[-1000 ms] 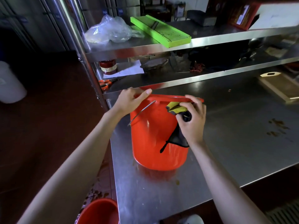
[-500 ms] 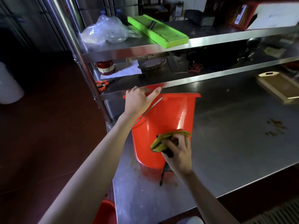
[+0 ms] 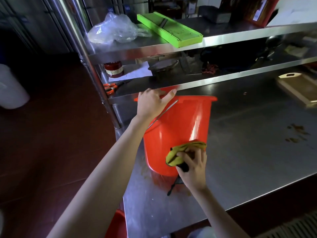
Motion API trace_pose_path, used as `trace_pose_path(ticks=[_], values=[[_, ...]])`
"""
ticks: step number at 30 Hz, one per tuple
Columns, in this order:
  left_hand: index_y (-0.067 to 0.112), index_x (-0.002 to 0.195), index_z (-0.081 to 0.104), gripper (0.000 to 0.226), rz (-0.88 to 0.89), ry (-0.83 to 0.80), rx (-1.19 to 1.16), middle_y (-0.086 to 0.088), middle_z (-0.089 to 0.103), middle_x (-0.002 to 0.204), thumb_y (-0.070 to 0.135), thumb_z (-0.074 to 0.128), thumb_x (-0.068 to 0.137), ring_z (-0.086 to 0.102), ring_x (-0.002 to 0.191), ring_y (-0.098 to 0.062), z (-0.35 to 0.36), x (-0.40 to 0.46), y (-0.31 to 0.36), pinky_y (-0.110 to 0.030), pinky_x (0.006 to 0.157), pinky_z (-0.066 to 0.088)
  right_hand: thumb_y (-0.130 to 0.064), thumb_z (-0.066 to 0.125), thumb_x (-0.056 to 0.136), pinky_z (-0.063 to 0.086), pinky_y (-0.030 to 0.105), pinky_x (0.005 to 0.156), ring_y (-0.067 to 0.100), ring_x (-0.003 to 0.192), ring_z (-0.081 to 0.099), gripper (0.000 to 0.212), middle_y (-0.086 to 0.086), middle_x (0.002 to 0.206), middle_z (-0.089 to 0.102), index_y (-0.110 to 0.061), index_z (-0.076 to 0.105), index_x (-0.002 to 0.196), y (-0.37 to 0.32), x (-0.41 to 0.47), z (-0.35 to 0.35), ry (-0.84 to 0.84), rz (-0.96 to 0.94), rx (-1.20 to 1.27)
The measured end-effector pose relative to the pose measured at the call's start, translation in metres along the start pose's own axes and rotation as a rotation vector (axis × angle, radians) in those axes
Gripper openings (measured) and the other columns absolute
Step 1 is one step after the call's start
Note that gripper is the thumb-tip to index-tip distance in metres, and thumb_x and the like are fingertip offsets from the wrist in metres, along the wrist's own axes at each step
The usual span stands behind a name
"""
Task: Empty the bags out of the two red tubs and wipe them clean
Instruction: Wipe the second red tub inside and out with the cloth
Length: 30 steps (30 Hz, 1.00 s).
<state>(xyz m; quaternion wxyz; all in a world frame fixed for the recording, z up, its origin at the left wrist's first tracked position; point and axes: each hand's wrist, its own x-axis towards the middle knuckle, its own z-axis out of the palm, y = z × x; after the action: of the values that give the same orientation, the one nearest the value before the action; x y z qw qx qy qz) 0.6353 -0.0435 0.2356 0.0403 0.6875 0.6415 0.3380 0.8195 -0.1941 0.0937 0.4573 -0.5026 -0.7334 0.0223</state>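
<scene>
Head: 2 red tubs; left fingers grip rim, right fingers clench 1 cloth.

A stainless steel table is carrying a red tub, a wooden cutting board at its far right, and brown stains.

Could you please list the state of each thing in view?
Red tub: upright on the steel table, being wiped outside.
Yellow cloth: bunched, pressed against the tub's lower wall.
Left hand: holds the tub's rim.
Right hand: grips the cloth.
Second red tub: on the floor, mostly cropped.
Plastic bag: crumpled on the top shelf.
</scene>
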Motion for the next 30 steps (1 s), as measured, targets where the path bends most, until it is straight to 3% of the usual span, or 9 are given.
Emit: trace_pose_path(ticks=[5, 8, 11, 15, 19, 22, 25, 27, 30], values=[[0.025, 0.065, 0.076, 0.059, 0.041, 0.088, -0.035, 0.016, 0.043, 0.049, 0.068, 0.049, 0.095, 0.048, 0.062, -0.013, 0.007, -0.013, 0.005, -0.039, 0.077, 0.045, -0.017, 0.074, 0.078, 0.038, 0.045, 0.102, 0.029, 0.107, 0.053, 0.014, 0.006, 0.105, 0.059, -0.023, 0.076, 0.091, 0.002, 0.084, -0.012, 0.129, 0.087, 0.026], [0.026, 0.053, 0.063, 0.062, 0.037, 0.088, -0.032, 0.008, 0.047, 0.048, 0.069, 0.047, 0.094, 0.050, 0.061, -0.016, 0.003, -0.009, -0.002, -0.039, 0.076, 0.046, -0.013, 0.073, 0.075, 0.040, 0.044, 0.101, 0.033, 0.108, 0.053, 0.024, 0.010, 0.110, 0.053, -0.018, 0.074, 0.099, -0.003, 0.127, -0.016, 0.186, 0.119, 0.021], [0.017, 0.066, 0.073, 0.075, -0.022, 0.062, -0.019, 0.003, 0.063, 0.062, 0.077, 0.035, 0.089, 0.057, 0.078, -0.018, 0.004, -0.003, -0.008, -0.038, 0.086, 0.041, -0.019, 0.081, 0.074, 0.042, 0.048, 0.095, 0.031, 0.104, 0.055, 0.023, 0.008, 0.106, 0.053, -0.022, 0.076, 0.096, -0.001, 0.100, -0.009, 0.093, 0.058, 0.012], [0.026, 0.071, 0.074, 0.072, -0.074, 0.049, -0.002, 0.016, 0.051, 0.059, 0.080, 0.030, 0.088, 0.061, 0.088, -0.022, 0.003, 0.005, -0.012, -0.043, 0.094, 0.045, -0.024, 0.080, 0.070, 0.043, 0.047, 0.083, 0.033, 0.098, 0.058, 0.025, 0.003, 0.104, 0.052, -0.034, 0.068, 0.089, 0.008, 0.003, 0.000, -0.068, -0.006, 0.008], [0.023, 0.078, 0.078, 0.079, -0.060, 0.032, 0.010, 0.009, 0.068, 0.070, 0.082, 0.027, 0.086, 0.060, 0.093, -0.019, 0.007, 0.006, -0.005, -0.037, 0.088, 0.037, -0.017, 0.085, 0.065, 0.042, 0.048, 0.079, 0.029, 0.097, 0.053, 0.033, -0.002, 0.101, 0.049, -0.032, 0.065, 0.087, 0.010, -0.035, -0.004, -0.207, 0.009, 0.018], [0.030, 0.092, 0.084, 0.079, -0.048, 0.034, 0.024, 0.005, 0.076, 0.082, 0.084, 0.027, 0.086, 0.062, 0.095, -0.020, 0.008, 0.005, 0.002, -0.037, 0.090, 0.036, -0.009, 0.082, 0.064, 0.042, 0.048, 0.086, 0.024, 0.098, 0.054, 0.031, -0.008, 0.099, 0.057, -0.035, 0.073, 0.078, 0.001, 0.020, -0.013, -0.100, 0.020, 0.080], [0.027, 0.086, 0.084, 0.078, -0.027, 0.018, 0.042, 0.002, 0.077, 0.082, 0.083, 0.029, 0.086, 0.061, 0.094, -0.021, 0.010, 0.003, 0.007, -0.034, 0.086, 0.032, -0.003, 0.079, 0.073, 0.040, 0.048, 0.097, 0.020, 0.102, 0.057, 0.030, -0.014, 0.101, 0.066, -0.033, 0.078, 0.081, -0.009, 0.087, -0.024, 0.067, 0.038, 0.120], [0.023, 0.082, 0.082, 0.079, -0.018, 0.028, 0.049, 0.002, 0.075, 0.078, 0.082, 0.029, 0.087, 0.059, 0.091, -0.019, 0.013, 0.000, 0.010, -0.033, 0.084, 0.031, -0.006, 0.077, 0.074, 0.041, 0.048, 0.096, 0.024, 0.103, 0.056, 0.023, -0.010, 0.104, 0.062, -0.026, 0.077, 0.085, -0.009, 0.103, -0.022, 0.132, 0.073, 0.066], [0.024, 0.081, 0.082, 0.081, -0.045, 0.047, 0.039, 0.003, 0.075, 0.077, 0.084, 0.028, 0.087, 0.060, 0.090, -0.018, 0.011, 0.001, 0.007, -0.035, 0.089, 0.038, -0.014, 0.081, 0.070, 0.043, 0.044, 0.095, 0.031, 0.101, 0.057, 0.024, 0.004, 0.105, 0.054, -0.025, 0.076, 0.091, -0.001, 0.072, -0.011, 0.074, 0.057, 0.012]])
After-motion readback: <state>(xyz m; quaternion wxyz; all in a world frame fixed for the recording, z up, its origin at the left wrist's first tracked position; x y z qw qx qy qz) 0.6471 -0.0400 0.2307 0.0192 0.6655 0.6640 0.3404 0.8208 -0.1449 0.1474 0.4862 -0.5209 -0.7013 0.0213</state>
